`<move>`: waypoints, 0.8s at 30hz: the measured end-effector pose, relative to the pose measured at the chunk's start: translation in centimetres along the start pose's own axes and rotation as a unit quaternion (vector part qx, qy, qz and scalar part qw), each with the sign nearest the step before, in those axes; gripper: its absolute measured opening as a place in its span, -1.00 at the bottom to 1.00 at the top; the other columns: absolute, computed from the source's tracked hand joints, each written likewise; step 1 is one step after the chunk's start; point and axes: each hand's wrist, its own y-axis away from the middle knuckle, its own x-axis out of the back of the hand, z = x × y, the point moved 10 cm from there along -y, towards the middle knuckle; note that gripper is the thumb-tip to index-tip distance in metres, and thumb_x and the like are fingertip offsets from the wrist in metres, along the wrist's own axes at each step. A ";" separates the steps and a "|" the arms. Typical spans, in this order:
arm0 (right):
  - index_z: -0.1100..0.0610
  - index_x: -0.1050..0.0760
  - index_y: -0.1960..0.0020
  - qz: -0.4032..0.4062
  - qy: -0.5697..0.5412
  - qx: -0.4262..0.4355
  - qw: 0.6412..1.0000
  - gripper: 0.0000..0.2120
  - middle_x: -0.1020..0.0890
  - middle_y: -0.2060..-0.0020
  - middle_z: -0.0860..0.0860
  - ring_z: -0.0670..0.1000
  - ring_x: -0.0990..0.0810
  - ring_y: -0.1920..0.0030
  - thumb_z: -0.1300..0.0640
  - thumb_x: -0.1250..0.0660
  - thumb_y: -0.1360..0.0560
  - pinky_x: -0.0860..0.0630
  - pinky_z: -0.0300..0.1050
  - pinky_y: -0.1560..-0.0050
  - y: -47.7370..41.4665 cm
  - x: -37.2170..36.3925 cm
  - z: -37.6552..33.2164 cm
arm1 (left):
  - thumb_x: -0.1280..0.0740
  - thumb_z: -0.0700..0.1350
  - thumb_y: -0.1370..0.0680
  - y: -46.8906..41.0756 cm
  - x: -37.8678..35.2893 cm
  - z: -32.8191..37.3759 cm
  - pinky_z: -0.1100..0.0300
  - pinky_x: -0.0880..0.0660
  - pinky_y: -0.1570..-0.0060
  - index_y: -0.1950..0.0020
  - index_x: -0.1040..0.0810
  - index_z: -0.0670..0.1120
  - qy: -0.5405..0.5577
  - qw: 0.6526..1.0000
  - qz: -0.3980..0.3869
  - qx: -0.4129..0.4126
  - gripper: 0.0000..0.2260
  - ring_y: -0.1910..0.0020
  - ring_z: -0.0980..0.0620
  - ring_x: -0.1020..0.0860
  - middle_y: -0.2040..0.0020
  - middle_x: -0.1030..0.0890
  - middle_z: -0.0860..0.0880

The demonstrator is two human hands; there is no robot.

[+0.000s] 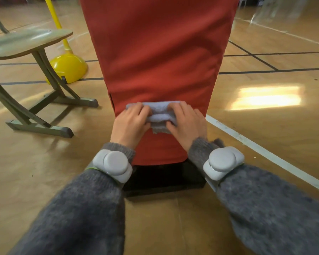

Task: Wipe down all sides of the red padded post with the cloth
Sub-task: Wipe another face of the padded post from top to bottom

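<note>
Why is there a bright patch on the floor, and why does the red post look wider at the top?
Head view: the patch is glare off the glossy floor; the wide-angle lens probably flares the post upward; the sleeves are blurred, the cloth looks sharper.

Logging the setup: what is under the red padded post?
A black base sits under the red padded post, on the wooden floor. How the post joins it is hidden by the padding's lower edge.
</note>
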 end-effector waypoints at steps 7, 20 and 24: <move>0.10 -0.47 -0.07 0.129 -0.071 -0.020 0.989 -0.69 -0.58 0.18 0.05 0.04 -0.55 0.23 0.18 -0.33 -0.33 -0.47 -0.11 0.33 -2.5 2.6 -0.5 | -0.32 -0.30 -0.37 -0.7 3.8 -1.8 0.10 -0.37 0.17 0.14 -0.56 -0.22 0.007 0.987 0.163 0.002 -0.90 0.18 -0.05 -0.39 0.21 -0.57 -0.16; 0.11 -0.60 0.15 -0.004 -0.033 0.067 0.997 -0.81 -0.55 0.34 0.02 0.05 -0.54 0.40 0.14 -0.24 -0.33 -0.40 -0.13 0.41 3.7 -4.5 -3.6 | -0.25 -0.22 -0.38 6.7 -3.1 -3.0 0.12 -0.34 0.32 0.17 -0.46 -0.17 0.026 0.998 0.050 0.009 -0.94 0.33 -0.08 -0.47 0.31 -0.52 -0.12; 0.08 -0.57 0.29 -0.128 -0.003 0.047 0.991 -0.82 -0.53 0.48 -0.03 -0.01 -0.51 0.57 0.07 -0.47 -0.14 -0.36 -0.27 0.47 6.3 -8.9 -4.7 | -0.31 -0.22 -0.30 9.1 -6.4 -3.0 0.14 -0.41 0.45 0.23 -0.42 -0.12 0.019 0.997 -0.076 0.004 -0.90 0.41 -0.10 -0.53 0.35 -0.50 -0.10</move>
